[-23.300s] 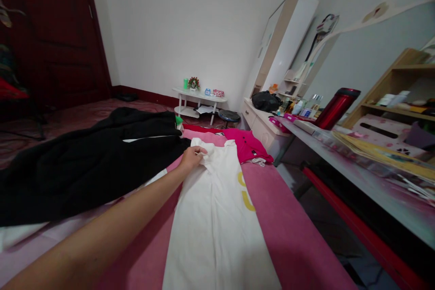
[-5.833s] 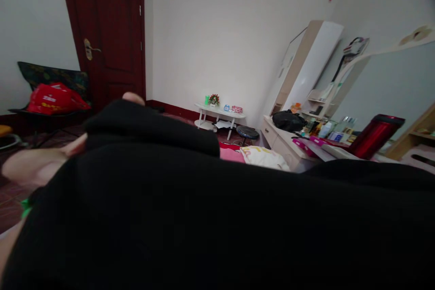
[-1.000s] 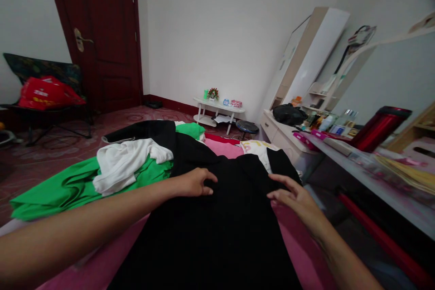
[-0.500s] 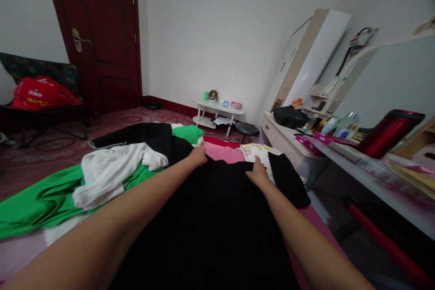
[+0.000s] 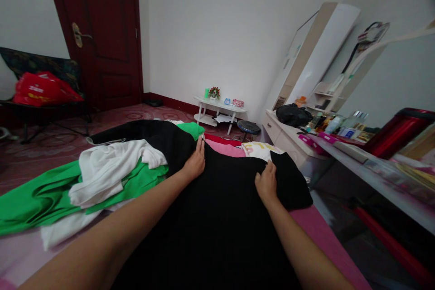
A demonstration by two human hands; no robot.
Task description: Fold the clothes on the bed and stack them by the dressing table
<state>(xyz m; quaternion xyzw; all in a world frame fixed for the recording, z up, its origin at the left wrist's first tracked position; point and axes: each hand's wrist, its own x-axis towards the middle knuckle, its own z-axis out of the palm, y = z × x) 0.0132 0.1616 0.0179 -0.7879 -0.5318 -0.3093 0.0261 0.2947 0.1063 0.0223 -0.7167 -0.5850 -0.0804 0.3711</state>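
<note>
A black top (image 5: 220,217) is spread out in front of me, its curved neckline at the far end and its sleeves reaching out to both sides. My left hand (image 5: 196,159) lies at the left shoulder by the neckline, fingers stretched out along the fabric. At the right shoulder, my right hand (image 5: 267,182) has its fingers bent over the edge of the cloth, gripping it. Beyond the neckline are a pink garment (image 5: 228,150) and a white garment with yellow print (image 5: 257,149).
Left of the top lie a white garment (image 5: 108,167) and a green garment (image 5: 41,197). A desk (image 5: 343,163) with a red thermos (image 5: 390,133) stands close on the right. Farther off are a round stool (image 5: 249,127) and a small white table (image 5: 220,105).
The top's far edge has settled into a smooth curve. My left hand has gone from gripping to stretched fingers; my right hand has shifted slightly right and nearer.
</note>
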